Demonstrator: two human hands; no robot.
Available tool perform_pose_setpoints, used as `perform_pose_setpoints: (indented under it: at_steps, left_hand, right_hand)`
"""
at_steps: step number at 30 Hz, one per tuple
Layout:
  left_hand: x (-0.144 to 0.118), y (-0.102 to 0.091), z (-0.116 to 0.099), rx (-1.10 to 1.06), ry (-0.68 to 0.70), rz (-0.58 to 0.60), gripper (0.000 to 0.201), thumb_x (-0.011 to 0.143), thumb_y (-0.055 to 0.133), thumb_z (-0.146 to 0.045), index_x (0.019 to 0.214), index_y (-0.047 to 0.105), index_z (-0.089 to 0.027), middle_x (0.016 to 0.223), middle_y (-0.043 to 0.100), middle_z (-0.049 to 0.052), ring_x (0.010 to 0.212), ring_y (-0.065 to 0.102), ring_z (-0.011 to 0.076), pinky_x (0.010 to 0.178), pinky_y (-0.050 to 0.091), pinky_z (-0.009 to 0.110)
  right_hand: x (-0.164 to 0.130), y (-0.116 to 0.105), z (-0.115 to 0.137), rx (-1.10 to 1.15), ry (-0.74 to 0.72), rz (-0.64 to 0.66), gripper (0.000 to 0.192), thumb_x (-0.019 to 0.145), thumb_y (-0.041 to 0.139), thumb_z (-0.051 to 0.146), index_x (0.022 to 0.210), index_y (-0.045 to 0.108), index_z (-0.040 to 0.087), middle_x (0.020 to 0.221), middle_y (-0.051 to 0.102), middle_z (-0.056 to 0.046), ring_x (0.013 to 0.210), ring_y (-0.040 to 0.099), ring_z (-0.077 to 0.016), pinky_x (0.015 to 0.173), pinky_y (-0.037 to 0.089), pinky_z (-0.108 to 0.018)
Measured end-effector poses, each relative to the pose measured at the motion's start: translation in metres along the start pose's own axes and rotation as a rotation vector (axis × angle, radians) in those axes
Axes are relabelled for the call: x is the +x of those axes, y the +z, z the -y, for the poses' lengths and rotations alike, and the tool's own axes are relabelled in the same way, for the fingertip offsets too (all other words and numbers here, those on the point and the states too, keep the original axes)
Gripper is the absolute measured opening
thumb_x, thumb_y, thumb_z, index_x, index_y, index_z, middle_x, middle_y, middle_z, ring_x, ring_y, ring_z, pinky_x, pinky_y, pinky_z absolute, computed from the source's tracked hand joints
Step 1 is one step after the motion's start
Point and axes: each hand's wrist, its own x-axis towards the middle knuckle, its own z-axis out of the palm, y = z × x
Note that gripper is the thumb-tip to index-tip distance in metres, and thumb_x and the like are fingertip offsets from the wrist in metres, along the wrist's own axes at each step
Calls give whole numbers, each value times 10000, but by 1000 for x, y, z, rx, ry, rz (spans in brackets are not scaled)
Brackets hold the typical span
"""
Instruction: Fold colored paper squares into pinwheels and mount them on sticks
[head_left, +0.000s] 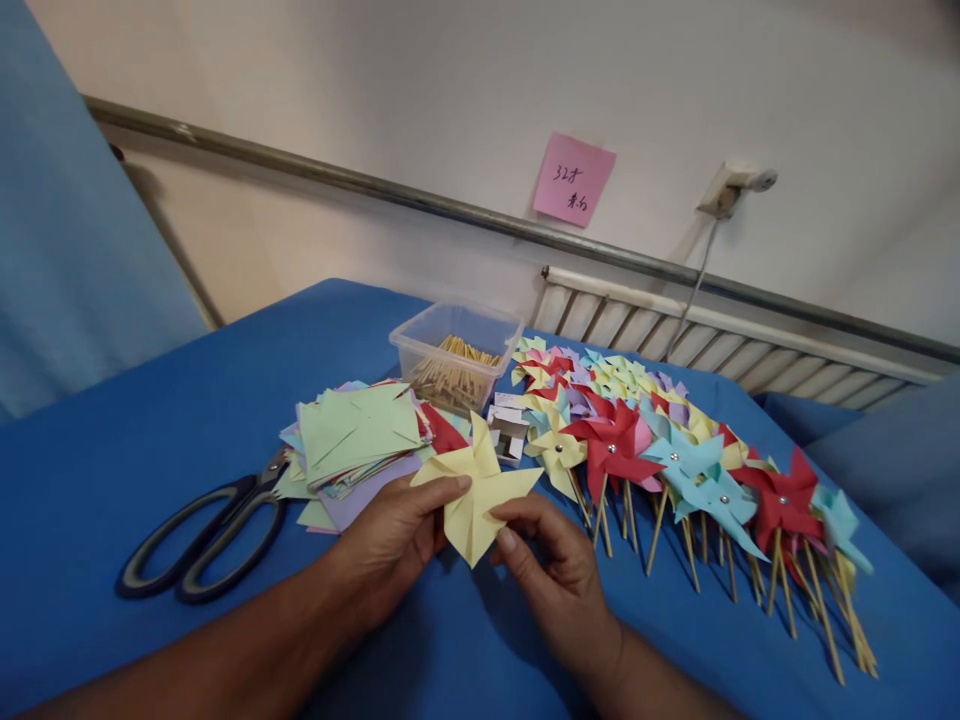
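Both hands are pinching 1 yellow paper pinwheel (pixel 478 492) above the blue table (pixel 150 440): the left hand (pixel 397 540) is gripping its 9 o'clock edge, the right hand (pixel 555 570) is holding its 4 o'clock side. Scissors (pixel 202 540) are lying at 9 o'clock, finished pinwheels (pixel 675 460) at 3.

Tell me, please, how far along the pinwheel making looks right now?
Done: a long row of finished pinwheels on sticks. In hand: both hands, left hand and right hand, fold a yellow pinwheel without a stick. Left: a stack of cut paper squares.
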Motion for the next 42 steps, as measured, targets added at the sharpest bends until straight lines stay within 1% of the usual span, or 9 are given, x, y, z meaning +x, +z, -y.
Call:
perform_pose_setpoints:
  at_steps: [4, 10, 14, 18, 25, 29, 36, 39, 42]
  left_hand:
    - [0, -1, 0, 11, 25, 20, 267, 768, 709, -213, 1017, 708, -118, 946, 777, 98, 841, 703, 240, 701, 551, 304]
    - [1, -2, 2, 37, 54, 23, 253, 770, 700, -201, 1008, 718, -117, 910, 778, 92, 791, 701, 226, 700, 543, 297]
    - [1, -1, 0, 72, 63, 27, 233, 766, 693, -190, 982, 727, -113, 856, 777, 87, 771, 697, 232, 692, 538, 303]
    - [0, -1, 0, 83, 99, 41, 233, 756, 685, -158, 981, 727, -116, 834, 773, 79, 761, 693, 228, 698, 527, 298]
    - [-3, 1, -1, 128, 126, 23, 271, 733, 720, -176, 997, 709, -116, 860, 770, 84, 806, 693, 246, 737, 521, 321]
    - [-5, 4, -2, 146, 126, 17, 270, 722, 739, -182, 980, 706, -109, 869, 771, 95, 811, 695, 249, 745, 523, 325]
    - [-4, 3, 0, 99, 130, 34, 267, 743, 706, -142, 1010, 701, -119, 862, 769, 78, 799, 692, 226, 746, 517, 304]
    - [-5, 3, 0, 97, 139, 40, 250, 741, 710, -144, 989, 707, -119, 842, 763, 73, 775, 683, 208, 734, 506, 288]
    - [-5, 2, 0, 134, 145, 18, 220, 730, 732, -188, 938, 716, -119, 796, 751, 65, 721, 663, 193, 681, 492, 274]
  right_hand:
    - [2, -1, 0, 6, 3, -14, 153, 941, 512, 207, 1001, 651, 226, 759, 591, 1, 677, 600, -131, 644, 462, -262]
    - [4, 1, -1, -46, -48, -24, 204, 860, 561, 104, 978, 656, 240, 790, 585, 10, 698, 593, -128, 657, 462, -254]
    - [3, 2, -2, -111, -65, -27, 231, 813, 580, 72, 947, 671, 236, 780, 590, 8, 710, 583, -139, 651, 460, -251]
    - [4, 3, 1, -176, -78, -28, 228, 790, 581, 52, 892, 685, 227, 770, 604, 4, 712, 577, -142, 649, 450, -246]
    - [7, 4, 6, -183, -124, -34, 224, 791, 571, 49, 844, 698, 225, 747, 609, 4, 699, 582, -136, 638, 447, -234]
    - [6, 5, 6, -177, -113, -38, 230, 790, 577, 51, 840, 702, 237, 753, 632, 2, 715, 592, -148, 656, 456, -248]
    - [3, 3, 5, -220, -83, -40, 206, 789, 595, 76, 847, 703, 242, 741, 642, 3, 719, 587, -159, 662, 446, -262]
    - [2, 2, 3, -226, -77, -26, 201, 785, 603, 73, 839, 702, 239, 750, 645, 3, 727, 594, -159, 665, 447, -260]
    - [1, 1, 2, -210, -72, -18, 184, 795, 612, 89, 856, 702, 237, 767, 645, 1, 732, 596, -156, 670, 449, -259]
